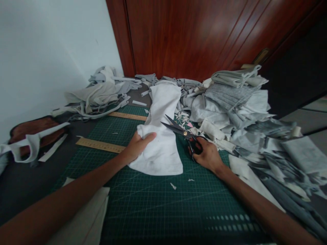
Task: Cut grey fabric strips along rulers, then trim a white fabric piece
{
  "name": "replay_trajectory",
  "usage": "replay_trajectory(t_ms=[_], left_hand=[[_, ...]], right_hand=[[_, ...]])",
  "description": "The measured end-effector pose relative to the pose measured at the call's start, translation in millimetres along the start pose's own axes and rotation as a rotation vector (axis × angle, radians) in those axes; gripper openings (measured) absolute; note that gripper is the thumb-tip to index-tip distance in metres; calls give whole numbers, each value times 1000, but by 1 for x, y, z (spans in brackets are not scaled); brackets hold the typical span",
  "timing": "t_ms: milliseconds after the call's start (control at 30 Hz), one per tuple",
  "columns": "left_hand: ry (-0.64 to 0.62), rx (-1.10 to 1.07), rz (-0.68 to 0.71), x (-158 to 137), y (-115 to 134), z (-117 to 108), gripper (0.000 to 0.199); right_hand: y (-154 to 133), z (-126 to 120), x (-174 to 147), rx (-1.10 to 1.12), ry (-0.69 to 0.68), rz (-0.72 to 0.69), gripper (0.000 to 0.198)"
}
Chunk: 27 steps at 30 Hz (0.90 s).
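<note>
A long piece of white cloth (163, 149) lies across the green cutting mat (158, 211) in front of me. My left hand (138, 146) grips its left edge, thumb on top and fingers underneath. In my right hand (206, 154) is a pair of black scissors (185, 133), with fingers through the handles. The scissor blades are parted and point left over the cloth's right side; whether they touch the fabric I cannot tell. A wooden ruler (100, 145) lies flat to the left of my left hand.
A second ruler (127, 116) lies farther back. Grey and white fabric heaps stand at the back left (97, 93) and along the right (230, 102). Folded cloth (94, 217) lies under my left forearm. Small scraps (173, 186) dot the mat. A wooden door (184, 37) rises behind.
</note>
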<state>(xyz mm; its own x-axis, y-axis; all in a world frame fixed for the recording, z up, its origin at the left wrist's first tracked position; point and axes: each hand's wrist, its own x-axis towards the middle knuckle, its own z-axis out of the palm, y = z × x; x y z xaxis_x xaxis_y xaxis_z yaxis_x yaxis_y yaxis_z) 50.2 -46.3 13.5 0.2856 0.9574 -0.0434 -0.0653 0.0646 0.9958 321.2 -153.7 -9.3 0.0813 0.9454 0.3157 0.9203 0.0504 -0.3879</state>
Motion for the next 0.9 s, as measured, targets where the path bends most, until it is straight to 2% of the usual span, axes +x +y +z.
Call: replay_trajectory(t_ms=[400,633,800,900], left_hand=[[-242,-147,-74,-1,2,0,36],[-325,-239,-254,-1,0,-4,38],[-233,-180,-307,1,-2,-3,38],[-112,-34,-254,3,2,-1,37]], right_hand=[[-2,-3,-2,47,12,-119,23],[-2,2,10,69,65,-111,25],[0,4,13,78,44,-138,25],[4,3,11,67,39,-160,23]])
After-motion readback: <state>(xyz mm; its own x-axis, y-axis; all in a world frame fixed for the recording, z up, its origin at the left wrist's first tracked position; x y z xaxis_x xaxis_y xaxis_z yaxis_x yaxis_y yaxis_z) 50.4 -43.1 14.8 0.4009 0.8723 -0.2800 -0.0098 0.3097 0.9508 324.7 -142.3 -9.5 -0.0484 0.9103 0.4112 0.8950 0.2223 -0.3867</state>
